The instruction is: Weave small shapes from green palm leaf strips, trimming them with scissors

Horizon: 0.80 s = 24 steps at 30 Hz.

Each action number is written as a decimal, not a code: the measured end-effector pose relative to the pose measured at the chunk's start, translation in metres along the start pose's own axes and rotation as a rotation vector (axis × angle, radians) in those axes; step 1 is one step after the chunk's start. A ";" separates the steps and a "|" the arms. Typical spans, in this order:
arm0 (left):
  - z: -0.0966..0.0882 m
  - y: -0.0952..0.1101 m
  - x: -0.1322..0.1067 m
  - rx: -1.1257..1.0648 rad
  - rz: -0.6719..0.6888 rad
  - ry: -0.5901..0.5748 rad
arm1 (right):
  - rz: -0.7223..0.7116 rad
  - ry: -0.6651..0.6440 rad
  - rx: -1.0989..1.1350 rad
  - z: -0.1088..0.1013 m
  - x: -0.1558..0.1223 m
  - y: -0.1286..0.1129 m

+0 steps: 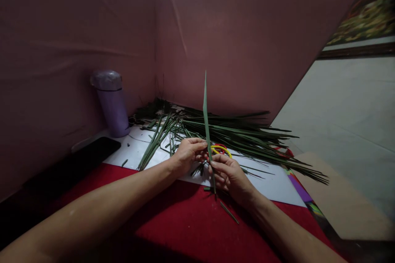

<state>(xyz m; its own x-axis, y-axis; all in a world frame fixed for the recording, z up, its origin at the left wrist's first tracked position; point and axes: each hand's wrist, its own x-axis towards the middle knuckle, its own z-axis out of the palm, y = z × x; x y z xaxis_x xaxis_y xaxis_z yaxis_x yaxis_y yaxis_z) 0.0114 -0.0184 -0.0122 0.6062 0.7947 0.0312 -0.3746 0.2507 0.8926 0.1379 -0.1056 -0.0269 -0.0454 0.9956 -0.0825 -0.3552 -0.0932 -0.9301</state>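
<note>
A long green leaf blade stands nearly upright between my hands, its pointed tip up. My left hand pinches it from the left side, partway along its length. Just below, my right hand grips the lower part between thumb and fingers, and the narrow end hangs beneath. Behind the fingers lie yellow and red loops that look like scissor handles; the rest of that object is hidden. A large pile of long green leaves spreads behind my hands to the right. Shorter cut strips lie to the left.
White sheet covers part of the red cloth. At the left stand a purple tumbler with a plastic-covered top and a dark flat phone-like object. Pink panels rise behind and left. Leaf scraps lie in front.
</note>
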 end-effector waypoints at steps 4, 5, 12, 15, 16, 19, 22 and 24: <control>0.001 0.000 0.001 0.012 0.009 -0.029 | 0.045 0.012 -0.006 -0.001 -0.001 -0.004; 0.001 0.000 0.001 0.020 0.015 -0.037 | 0.052 0.008 -0.006 -0.001 -0.001 -0.005; 0.002 0.000 0.000 0.032 0.000 -0.023 | 0.072 0.004 -0.035 0.000 -0.002 -0.006; 0.002 -0.001 -0.001 0.040 -0.017 -0.047 | 0.050 -0.006 -0.063 0.000 -0.001 -0.003; 0.003 -0.001 -0.001 0.045 -0.017 -0.047 | 0.024 -0.015 -0.081 0.001 0.000 -0.002; 0.005 -0.001 -0.002 0.077 -0.013 -0.029 | -0.070 0.007 -0.201 0.003 0.001 0.003; 0.008 -0.001 -0.005 0.133 -0.015 -0.017 | -0.177 0.085 -0.338 0.007 0.001 0.005; 0.009 -0.001 -0.006 0.145 -0.022 -0.018 | -0.219 0.130 -0.393 0.008 0.001 0.005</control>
<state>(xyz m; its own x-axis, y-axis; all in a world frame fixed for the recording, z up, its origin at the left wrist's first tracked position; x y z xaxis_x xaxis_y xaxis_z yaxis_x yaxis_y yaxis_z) 0.0144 -0.0287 -0.0092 0.6260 0.7796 0.0173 -0.2562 0.1847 0.9488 0.1290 -0.1052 -0.0290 0.1175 0.9869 0.1106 0.0384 0.1067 -0.9935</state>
